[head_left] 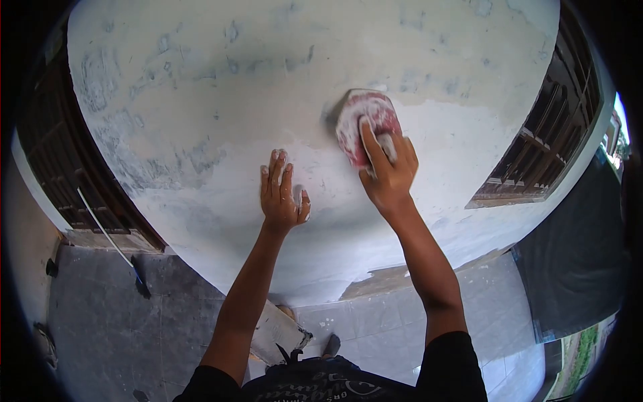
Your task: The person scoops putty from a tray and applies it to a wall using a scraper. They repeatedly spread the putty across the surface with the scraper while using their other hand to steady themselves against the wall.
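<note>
My right hand (392, 175) grips a red plastering float (375, 110) smeared with white plaster, its face against the wall. The fingers wrap round its handle, the index finger stretched along it. To the left, my left hand (283, 195) rests with fingers spread toward the wall, white smears on the fingertips and thumb. It holds nothing. The wall (254, 87) has fresh white coating around and below the hands. Higher up and to the left it shows dull cream and grey patches.
Dark wooden shuttered windows flank the wall, one at left (67, 134) and one at right (542, 120). A long-handled broom (107, 234) leans at left above the grey tiled floor (114, 295). A pale box-like stand (278, 331) is by my body. A dark sheet (569, 248) hangs at right.
</note>
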### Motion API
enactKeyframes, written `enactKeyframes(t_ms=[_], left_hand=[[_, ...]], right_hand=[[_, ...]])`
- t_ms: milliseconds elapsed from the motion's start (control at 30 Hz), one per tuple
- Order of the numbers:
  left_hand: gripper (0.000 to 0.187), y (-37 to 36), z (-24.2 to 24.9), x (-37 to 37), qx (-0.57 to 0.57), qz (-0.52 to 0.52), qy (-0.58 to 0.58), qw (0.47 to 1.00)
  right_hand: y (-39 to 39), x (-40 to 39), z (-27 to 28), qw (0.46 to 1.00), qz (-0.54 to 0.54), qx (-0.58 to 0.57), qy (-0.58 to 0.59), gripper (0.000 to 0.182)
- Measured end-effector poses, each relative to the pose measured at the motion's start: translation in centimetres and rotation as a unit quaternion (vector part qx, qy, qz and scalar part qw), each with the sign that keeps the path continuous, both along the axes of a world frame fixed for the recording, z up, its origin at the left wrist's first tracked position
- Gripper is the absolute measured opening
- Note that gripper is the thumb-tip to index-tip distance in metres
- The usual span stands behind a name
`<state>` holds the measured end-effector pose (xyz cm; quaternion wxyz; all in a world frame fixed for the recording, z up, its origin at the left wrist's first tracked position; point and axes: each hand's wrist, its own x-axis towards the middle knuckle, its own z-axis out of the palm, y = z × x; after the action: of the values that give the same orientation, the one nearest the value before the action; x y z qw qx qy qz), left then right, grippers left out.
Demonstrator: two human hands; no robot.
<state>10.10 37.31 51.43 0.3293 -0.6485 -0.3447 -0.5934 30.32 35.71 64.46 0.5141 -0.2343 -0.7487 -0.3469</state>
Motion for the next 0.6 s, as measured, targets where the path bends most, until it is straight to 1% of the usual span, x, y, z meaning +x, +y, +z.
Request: enactKeyframes(t_ms=[67,133,167,200,267,367,400,467,533,567,600], left_hand=[[0.062,-0.1,-0.2,0.0,-0.008,-0.001,-0.001,1.000],[0.062,-0.1,-0.1,-0.1,-0.016,0.000,-0.003,1.000],[0.062,-0.1,0.0,-0.1,-0.009,-0.001,0.000,1.000],[0.063,-0.2,0.1,0.0,-0.003,-0.002,0.002,1.000],[0.063,-0.1,0.1,0.0,0.004,-0.006,0.001,1.000],[0.063,0.0,0.1,0.1,-0.005,-0.005,0.003,1.000],[0.063,0.0,0.1,0.0,-0.002,-0.004,0.001,1.000],[0.062,-0.1,-0.1,0.1,-0.002,-0.005,0.001,1.000],[0.062,-0.1,0.0,0.0,-0.010,-0.006,0.001,1.000],[0.062,-0.1,0.0,-0.1,-0.009,-0.005,0.001,1.000],[0.062,0.0,-0.1,-0.1,-0.008,-0.002,0.004,1.000]], right_hand=[[0.6,-0.5,-0.3,1.000,-0.016,0.002,-0.005,0.068],[1.3,-0.7,-3.0,1.000,0.010,-0.013,-0.019,0.074],[0.9,-0.5,-4.5,0.999,0.012,-0.018,-0.030,0.074],[0.5,-0.3,-6.1,0.999,0.022,-0.033,-0.038,0.073],[-1.6,0.0,-7.9,0.995,0.036,-0.083,-0.052,0.062],[-2.6,0.4,-6.9,0.996,0.049,-0.065,-0.039,0.063],[-2.3,0.3,-5.5,0.999,0.032,-0.013,-0.013,0.063],[-2.0,-0.2,-1.8,0.999,0.034,0.017,0.014,0.064],[-0.5,-0.8,0.1,0.999,0.017,0.029,0.009,0.066],[-0.3,-1.2,0.5,1.000,-0.014,-0.018,-0.002,0.065],[-0.1,-1.5,0.1,1.000,-0.012,-0.018,-0.002,0.065]])
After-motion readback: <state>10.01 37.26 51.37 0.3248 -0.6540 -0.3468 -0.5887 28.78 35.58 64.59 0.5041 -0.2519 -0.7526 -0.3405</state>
